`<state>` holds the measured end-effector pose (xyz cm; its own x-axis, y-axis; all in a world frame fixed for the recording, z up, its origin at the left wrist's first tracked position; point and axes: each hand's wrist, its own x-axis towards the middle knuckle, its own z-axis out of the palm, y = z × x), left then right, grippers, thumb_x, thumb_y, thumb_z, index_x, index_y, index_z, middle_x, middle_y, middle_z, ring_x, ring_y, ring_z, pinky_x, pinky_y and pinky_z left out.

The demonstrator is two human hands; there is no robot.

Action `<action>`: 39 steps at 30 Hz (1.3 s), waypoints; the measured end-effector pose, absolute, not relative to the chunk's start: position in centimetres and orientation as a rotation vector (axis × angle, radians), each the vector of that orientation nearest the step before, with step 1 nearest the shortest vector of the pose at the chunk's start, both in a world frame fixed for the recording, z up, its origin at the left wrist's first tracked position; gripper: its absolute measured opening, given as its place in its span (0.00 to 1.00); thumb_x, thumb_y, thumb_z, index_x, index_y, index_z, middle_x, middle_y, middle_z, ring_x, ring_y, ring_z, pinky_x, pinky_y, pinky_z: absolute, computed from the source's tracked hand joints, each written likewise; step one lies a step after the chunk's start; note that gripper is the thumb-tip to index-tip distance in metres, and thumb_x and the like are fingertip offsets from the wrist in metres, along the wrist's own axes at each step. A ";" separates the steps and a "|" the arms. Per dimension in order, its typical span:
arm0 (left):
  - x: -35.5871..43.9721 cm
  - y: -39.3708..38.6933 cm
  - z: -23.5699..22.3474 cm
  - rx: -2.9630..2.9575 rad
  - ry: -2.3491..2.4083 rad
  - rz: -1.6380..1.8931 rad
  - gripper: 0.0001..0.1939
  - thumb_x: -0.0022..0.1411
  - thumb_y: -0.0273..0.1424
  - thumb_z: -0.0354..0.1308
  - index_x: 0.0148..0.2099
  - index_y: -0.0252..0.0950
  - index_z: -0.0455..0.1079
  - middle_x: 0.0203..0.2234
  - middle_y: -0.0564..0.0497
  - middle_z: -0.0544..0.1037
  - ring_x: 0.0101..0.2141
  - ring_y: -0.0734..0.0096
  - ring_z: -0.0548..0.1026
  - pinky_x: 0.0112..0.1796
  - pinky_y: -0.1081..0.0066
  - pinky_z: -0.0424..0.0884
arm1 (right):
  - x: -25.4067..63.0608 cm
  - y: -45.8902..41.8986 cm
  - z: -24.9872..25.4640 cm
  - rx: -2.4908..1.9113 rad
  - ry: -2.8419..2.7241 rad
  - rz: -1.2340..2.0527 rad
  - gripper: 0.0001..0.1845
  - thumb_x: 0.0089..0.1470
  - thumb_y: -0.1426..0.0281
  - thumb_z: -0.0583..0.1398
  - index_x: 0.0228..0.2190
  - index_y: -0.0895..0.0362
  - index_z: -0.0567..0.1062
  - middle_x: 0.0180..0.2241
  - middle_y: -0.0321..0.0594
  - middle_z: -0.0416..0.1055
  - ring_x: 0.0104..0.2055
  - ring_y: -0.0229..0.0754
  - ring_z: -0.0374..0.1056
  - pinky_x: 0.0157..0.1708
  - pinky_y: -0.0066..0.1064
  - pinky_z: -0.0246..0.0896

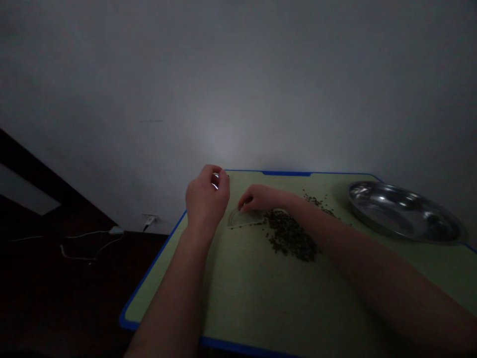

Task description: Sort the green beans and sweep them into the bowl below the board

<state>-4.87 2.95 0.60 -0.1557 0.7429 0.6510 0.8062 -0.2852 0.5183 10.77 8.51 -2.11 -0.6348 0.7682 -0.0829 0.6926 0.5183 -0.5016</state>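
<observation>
My left hand (pixel 207 191) is raised near the far left corner of the table, thumb and fingers curled into a ring. Through the ring shows part of a shiny metallic thing (pixel 215 182), mostly hidden by the hand. My right hand (pixel 257 198) hovers low over the tabletop with fingers bent together in a pinch; whatever lies between them is too small to see. Beneath it is a clear, rounded outline (pixel 234 219), perhaps a transparent sheet or tray. A pile of small dark grains (pixel 292 236) lies beside and partly under my right forearm.
The pale green table (pixel 238 298) has a blue edge and stands against a white wall (pixel 238 89). A wide stainless steel basin (pixel 402 211) sits at the right. Loose grains (pixel 316 201) are scattered behind my right forearm. White cables (pixel 112 231) run along the floor at the left.
</observation>
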 end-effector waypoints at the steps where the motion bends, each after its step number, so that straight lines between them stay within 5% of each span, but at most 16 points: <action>1: -4.9 2.9 0.6 -1.997 -1.835 -1.446 0.12 0.62 0.38 0.48 0.37 0.38 0.70 0.24 0.51 0.76 0.24 0.71 0.72 0.27 0.71 0.63 | 10.8 8.2 -2.1 -1.239 -2.610 0.784 0.14 0.49 0.72 0.62 0.39 0.56 0.82 0.30 0.37 0.79 0.30 0.37 0.68 0.29 0.25 0.59; 20: -4.6 2.7 0.9 -2.065 -1.880 -1.383 0.12 0.62 0.37 0.48 0.36 0.37 0.70 0.23 0.51 0.76 0.23 0.71 0.71 0.26 0.71 0.61 | 13.4 9.9 -1.7 -1.379 -2.364 0.741 0.12 0.57 0.70 0.58 0.38 0.63 0.79 0.33 0.43 0.77 0.32 0.38 0.69 0.32 0.28 0.62; 29: -4.7 2.8 0.7 -2.066 -1.864 -1.404 0.11 0.61 0.37 0.49 0.34 0.38 0.70 0.22 0.51 0.75 0.24 0.70 0.70 0.26 0.70 0.60 | 12.7 10.6 -2.4 -1.475 -2.416 0.671 0.16 0.60 0.65 0.58 0.48 0.58 0.71 0.48 0.44 0.69 0.44 0.45 0.69 0.42 0.42 0.68; 39: -4.6 2.7 0.9 -2.078 -1.860 -1.414 0.11 0.61 0.37 0.49 0.35 0.37 0.70 0.22 0.52 0.74 0.23 0.71 0.69 0.25 0.71 0.59 | 12.5 8.4 -2.9 -1.395 -2.459 0.610 0.09 0.56 0.72 0.59 0.36 0.61 0.78 0.33 0.41 0.77 0.35 0.40 0.70 0.36 0.31 0.64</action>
<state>-4.57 2.74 0.87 -0.1169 0.7839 0.6098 0.7973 -0.2920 0.5282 12.52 8.44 -2.86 -0.5110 0.8595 0.0096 0.7555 0.4544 -0.4719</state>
